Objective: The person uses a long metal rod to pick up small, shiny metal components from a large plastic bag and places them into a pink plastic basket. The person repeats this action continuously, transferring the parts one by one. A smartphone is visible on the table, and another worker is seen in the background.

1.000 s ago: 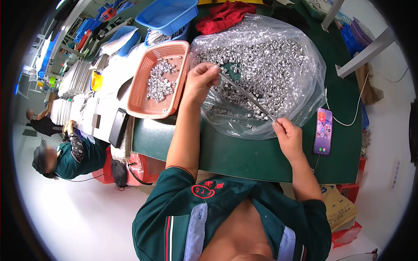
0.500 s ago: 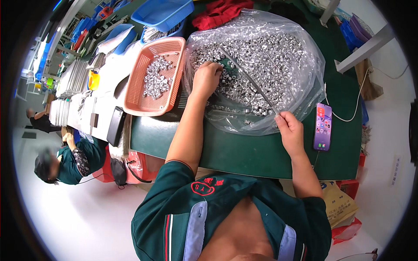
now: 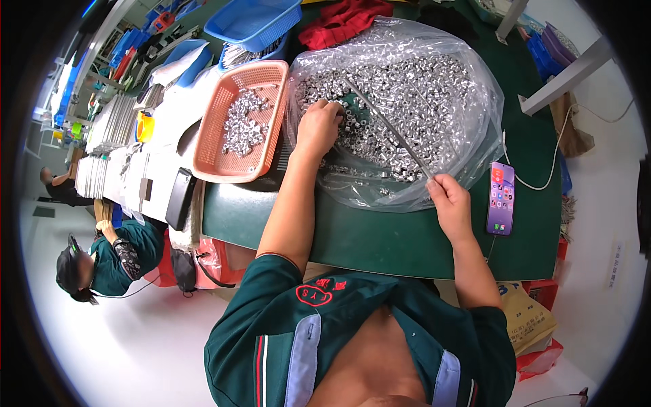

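Note:
A clear plastic bag (image 3: 485, 129) lies spread on the table, with a heap of small silvery metal sleeves (image 3: 434, 102) on it. My right hand (image 3: 452, 201) pinches the near end of a thin grey metal rod (image 3: 393, 130) between thumb and fingers. The rod slants up and left across the heap, its far end close to the sleeves. At the heap's left side, my left hand (image 3: 319, 127) has its fingers curled inward beside a bare green patch. Its fingertips are mostly hidden, so what they hold cannot be made out.
Left of the bag, an orange basket (image 3: 205, 152) holds some sleeves. Blue baskets (image 3: 254, 24) and a red cloth (image 3: 342, 20) lie beyond. A phone (image 3: 501, 198) with a cable rests on the green table (image 3: 380, 237) at right. Another person (image 3: 125, 254) works at far left.
My left hand has shifted slightly left and down at the heap's edge. My right hand and the rod have barely moved. The person at far left has moved their head and arms.

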The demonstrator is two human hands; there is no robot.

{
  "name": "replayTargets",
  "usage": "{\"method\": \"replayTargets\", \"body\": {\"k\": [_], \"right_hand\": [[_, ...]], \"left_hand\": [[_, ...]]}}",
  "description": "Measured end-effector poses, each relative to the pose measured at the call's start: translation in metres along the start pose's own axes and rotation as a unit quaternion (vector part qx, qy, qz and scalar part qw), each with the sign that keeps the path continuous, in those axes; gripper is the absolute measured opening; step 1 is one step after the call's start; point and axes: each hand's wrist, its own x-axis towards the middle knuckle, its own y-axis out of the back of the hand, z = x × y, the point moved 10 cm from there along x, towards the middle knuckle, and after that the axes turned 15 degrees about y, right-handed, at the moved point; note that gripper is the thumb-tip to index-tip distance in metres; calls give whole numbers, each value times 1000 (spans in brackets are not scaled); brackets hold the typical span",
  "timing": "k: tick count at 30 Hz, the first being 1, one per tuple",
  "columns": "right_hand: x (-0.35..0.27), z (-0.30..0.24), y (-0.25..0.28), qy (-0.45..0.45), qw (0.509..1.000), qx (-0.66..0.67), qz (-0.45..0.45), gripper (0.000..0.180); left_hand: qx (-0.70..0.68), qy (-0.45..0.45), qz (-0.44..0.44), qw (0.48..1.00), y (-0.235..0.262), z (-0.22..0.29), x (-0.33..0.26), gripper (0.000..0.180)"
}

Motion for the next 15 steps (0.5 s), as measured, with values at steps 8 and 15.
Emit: {"method": "replayTargets", "body": {"k": [8,15], "right_hand": [[-1,0,0,8,1000,-5,-3,17],[1,0,-2,10,1000,-7,-10,17]], "left_hand": [[-37,-6,-17,999,2,-6,-1,15],[-83,32,25,996,14,-9,3,14]]}}
